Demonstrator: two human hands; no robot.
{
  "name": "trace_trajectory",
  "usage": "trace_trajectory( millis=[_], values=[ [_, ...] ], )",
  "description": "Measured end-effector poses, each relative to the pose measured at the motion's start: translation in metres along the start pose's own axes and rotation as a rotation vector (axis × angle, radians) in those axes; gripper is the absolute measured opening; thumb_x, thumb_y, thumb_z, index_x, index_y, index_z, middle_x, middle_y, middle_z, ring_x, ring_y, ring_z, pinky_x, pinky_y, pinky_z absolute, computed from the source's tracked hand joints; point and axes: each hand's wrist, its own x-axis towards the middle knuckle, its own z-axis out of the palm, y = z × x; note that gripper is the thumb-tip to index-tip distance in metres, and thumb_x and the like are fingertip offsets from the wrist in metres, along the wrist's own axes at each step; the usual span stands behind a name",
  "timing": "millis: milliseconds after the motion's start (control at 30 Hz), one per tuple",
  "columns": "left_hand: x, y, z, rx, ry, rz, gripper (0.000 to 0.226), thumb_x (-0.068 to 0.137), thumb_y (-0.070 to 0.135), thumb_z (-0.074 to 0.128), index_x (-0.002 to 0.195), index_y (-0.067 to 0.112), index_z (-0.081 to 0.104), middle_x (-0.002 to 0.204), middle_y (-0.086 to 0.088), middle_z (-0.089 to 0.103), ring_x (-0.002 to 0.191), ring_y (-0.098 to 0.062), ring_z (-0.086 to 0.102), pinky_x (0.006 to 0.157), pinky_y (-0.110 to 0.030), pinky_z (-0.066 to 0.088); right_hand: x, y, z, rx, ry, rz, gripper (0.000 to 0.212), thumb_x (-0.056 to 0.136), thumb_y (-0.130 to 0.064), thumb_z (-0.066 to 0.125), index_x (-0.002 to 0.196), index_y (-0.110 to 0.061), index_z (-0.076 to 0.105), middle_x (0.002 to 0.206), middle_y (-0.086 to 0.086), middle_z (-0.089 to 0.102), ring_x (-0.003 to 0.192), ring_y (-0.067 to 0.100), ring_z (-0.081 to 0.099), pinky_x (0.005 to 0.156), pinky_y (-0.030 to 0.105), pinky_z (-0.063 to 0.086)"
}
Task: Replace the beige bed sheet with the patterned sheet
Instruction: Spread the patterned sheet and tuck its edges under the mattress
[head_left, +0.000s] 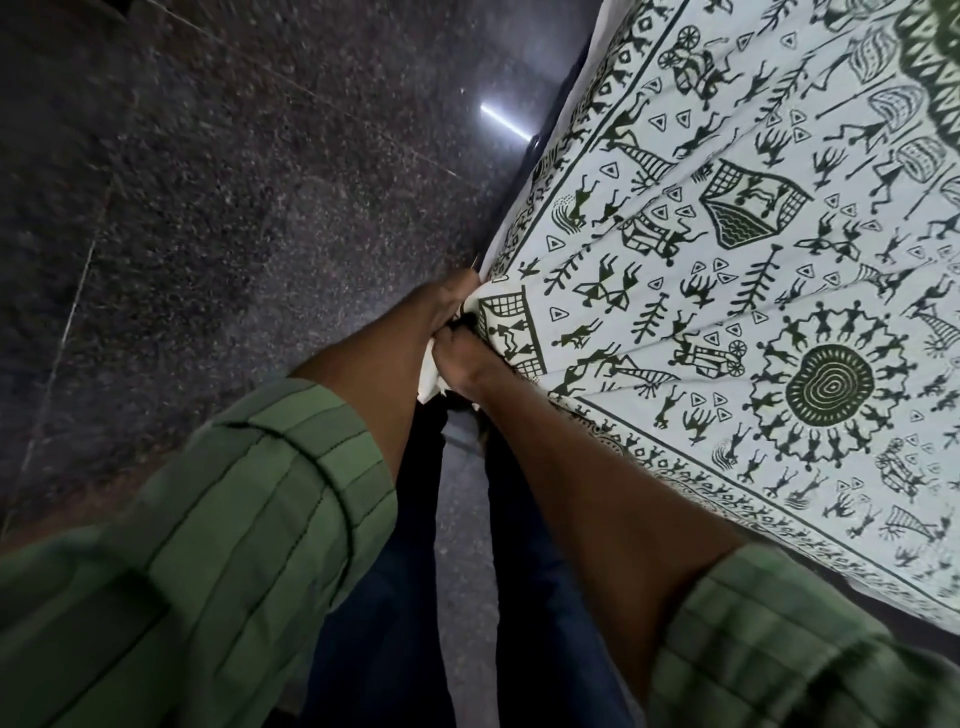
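Note:
The patterned sheet (727, 270), white with dark green folk figures and a bordered edge, lies spread over the bed and fills the right side of the view. Creases fan out across it from one corner. My left hand (447, 301) and my right hand (462, 364) meet at that corner, both closed on the cloth, fingers partly hidden in the folds. A bit of white fabric (428, 379) hangs below my hands. No beige sheet is visible.
Dark speckled stone floor (208, 208) covers the left half, with a bright light reflection (506, 122) near the bed's edge. My legs in dark trousers (415, 597) stand close against the bed corner. Green striped sleeves cover both forearms.

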Motion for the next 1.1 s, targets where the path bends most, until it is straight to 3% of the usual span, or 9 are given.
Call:
trace_trajectory(
  millis=[100, 267, 367, 500, 667, 767, 867, 967, 1100],
  values=[
    [0.005, -0.013, -0.003, -0.030, 0.036, -0.046, 0.043, 0.107, 0.022, 0.039, 0.068, 0.010, 0.052, 0.074, -0.007, 0.050, 0.071, -0.022, 0.048, 0.051, -0.022, 0.038, -0.024, 0.015, 0.005, -0.156, 0.293, -0.106, 0.041, 0.098, -0.033, 0.033, 0.113, -0.009, 0.062, 0.108, 0.020, 0.071, 0.102, 0.036, 0.067, 0.089, 0.040, 0.049],
    [0.039, -0.035, -0.006, -0.094, -0.043, -0.018, 0.039, 0.098, 0.033, 0.042, 0.085, 0.008, 0.069, 0.094, -0.018, 0.068, 0.094, -0.031, 0.062, 0.083, -0.039, 0.051, -0.065, 0.022, 0.012, -0.249, 0.520, -0.396, 0.035, 0.085, -0.008, 0.046, 0.115, -0.004, 0.063, 0.115, 0.012, 0.066, 0.106, 0.033, 0.061, 0.090, 0.044, 0.051],
    [0.042, -0.043, -0.010, 0.083, 0.237, 0.049, 0.039, 0.099, 0.031, 0.047, 0.110, 0.004, 0.074, 0.117, -0.018, 0.070, 0.110, -0.034, 0.065, 0.089, -0.037, 0.051, -0.063, 0.017, 0.002, -0.251, 0.453, -0.387, 0.037, 0.081, -0.002, 0.052, 0.115, -0.004, 0.067, 0.114, 0.013, 0.069, 0.105, 0.033, 0.063, 0.087, 0.043, 0.052],
    [0.024, -0.050, -0.016, 0.155, 0.406, 0.113, 0.044, 0.079, 0.045, 0.059, 0.099, 0.012, 0.078, 0.104, -0.012, 0.075, 0.099, -0.032, 0.070, 0.079, -0.033, 0.051, -0.025, -0.002, -0.009, -0.421, 0.295, -0.253, 0.032, 0.084, -0.009, 0.063, 0.117, -0.006, 0.067, 0.118, 0.015, 0.068, 0.106, 0.037, 0.066, 0.088, 0.041, 0.050],
    [0.009, -0.042, -0.030, 0.380, 0.386, 0.053, 0.047, 0.091, 0.045, 0.061, 0.121, 0.010, 0.070, 0.128, -0.014, 0.067, 0.116, -0.035, 0.064, 0.084, -0.038, 0.051, 0.000, -0.031, -0.028, 0.170, 0.126, -0.027, 0.032, 0.100, -0.011, 0.051, 0.126, 0.004, 0.062, 0.109, 0.019, 0.070, 0.099, 0.032, 0.068, 0.083, 0.036, 0.057],
    [0.001, -0.036, -0.040, 0.366, 0.206, 0.029, 0.042, 0.087, 0.045, 0.067, 0.105, 0.008, 0.074, 0.105, -0.015, 0.072, 0.091, -0.030, 0.071, 0.066, -0.032, 0.050, 0.013, -0.041, -0.055, 0.750, 0.014, 0.186, 0.039, 0.103, -0.005, 0.037, 0.139, 0.005, 0.048, 0.091, 0.007, 0.057, 0.069, 0.012, 0.062, 0.067, 0.025, 0.062],
    [-0.005, -0.033, -0.035, 0.484, -0.019, -0.006, 0.022, 0.082, 0.031, 0.070, 0.092, 0.011, 0.071, 0.090, -0.012, 0.068, 0.065, -0.022, 0.062, 0.050, -0.024, 0.044, 0.023, -0.042, -0.076, 0.940, -0.102, 0.226, 0.033, 0.100, -0.008, 0.038, 0.123, 0.004, 0.059, 0.101, 0.017, 0.067, 0.089, 0.025, 0.067, 0.073, 0.033, 0.062],
    [0.002, -0.032, -0.018, 0.614, 0.226, 0.142, 0.035, 0.083, 0.031, 0.074, 0.112, 0.012, 0.070, 0.114, -0.013, 0.070, 0.102, -0.029, 0.069, 0.076, -0.032, 0.053, 0.021, -0.047, -0.082, 0.896, -0.065, 0.202, 0.024, 0.101, -0.013, 0.043, 0.110, -0.003, 0.064, 0.085, 0.010, 0.074, 0.086, 0.026, 0.070, 0.065, 0.035, 0.062],
    [0.010, -0.020, -0.004, 0.525, 0.391, 0.251, 0.039, 0.099, 0.033, 0.058, 0.130, 0.011, 0.062, 0.134, -0.013, 0.063, 0.125, -0.032, 0.060, 0.096, -0.037, 0.051, 0.014, -0.045, -0.070, 0.477, 0.222, 0.033, 0.024, 0.093, -0.020, 0.051, 0.095, -0.008, 0.072, 0.096, 0.013, 0.075, 0.099, 0.032, 0.070, 0.090, 0.046, 0.059]
  ],
)
